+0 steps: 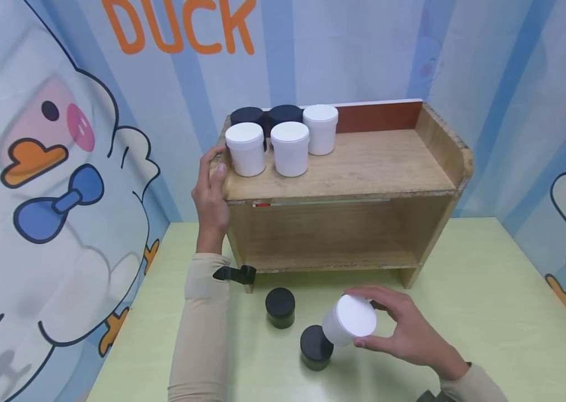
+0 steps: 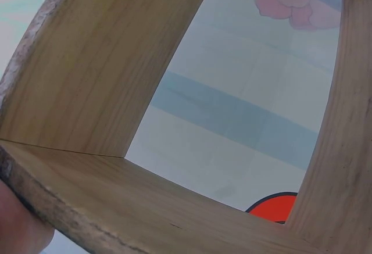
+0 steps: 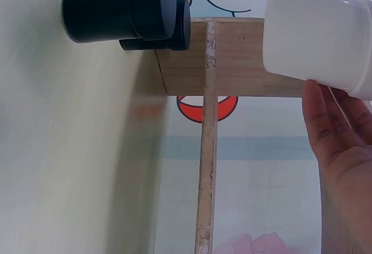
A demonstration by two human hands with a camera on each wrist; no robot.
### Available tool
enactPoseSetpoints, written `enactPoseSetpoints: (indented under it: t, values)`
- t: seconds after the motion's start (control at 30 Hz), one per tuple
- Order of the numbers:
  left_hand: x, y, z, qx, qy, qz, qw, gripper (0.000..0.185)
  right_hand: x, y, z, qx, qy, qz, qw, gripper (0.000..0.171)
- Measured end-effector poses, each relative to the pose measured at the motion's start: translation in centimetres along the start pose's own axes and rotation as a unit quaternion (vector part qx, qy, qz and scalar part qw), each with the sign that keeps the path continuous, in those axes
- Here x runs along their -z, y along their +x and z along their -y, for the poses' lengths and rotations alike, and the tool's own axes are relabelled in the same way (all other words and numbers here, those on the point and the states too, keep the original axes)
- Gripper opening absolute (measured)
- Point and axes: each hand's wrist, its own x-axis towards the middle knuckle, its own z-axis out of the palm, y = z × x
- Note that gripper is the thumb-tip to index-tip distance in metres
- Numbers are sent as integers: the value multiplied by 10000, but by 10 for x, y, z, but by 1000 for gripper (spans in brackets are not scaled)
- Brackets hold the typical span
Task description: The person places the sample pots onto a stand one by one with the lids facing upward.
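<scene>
Showing both hands, head view only | right hand (image 1: 403, 329) curls fingers round a tilted white round plastic jar (image 1: 349, 321) above the pale green table (image 1: 489, 312), beside two black-lidded dark jars (image 1: 316, 347) | left hand (image 1: 212, 192) grips the wooden shelf unit (image 1: 363, 167) at its corner | wrist views: smooth, unlabelled jar (image 3: 317, 39)

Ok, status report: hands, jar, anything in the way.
Left hand grips the shelf edge. Right hand holds a white jar, tilted, above the table. Two black jars beside it.
</scene>
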Motion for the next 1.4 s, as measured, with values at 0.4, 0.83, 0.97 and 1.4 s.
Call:
enactPoseSetpoints:
  t: [0.4, 0.83, 0.97, 1.4]
  values:
    - [0, 0, 0, -26, 3, 13, 10000, 45, 4, 5, -1, 304, -22, -130, 9994, 70]
    - [-1, 0, 0, 35, -16, 50, 10000, 45, 13, 13, 5, 380, -123, -295, 9988, 70]
    - [-1, 0, 0, 13, -37, 49, 10000, 46, 16, 15, 7, 461, -152, -370, 9981, 72]
    - [-1, 0, 0, 72, -18, 22, 10000, 45, 25, 27, 13, 726, 39, -485, 9962, 73]
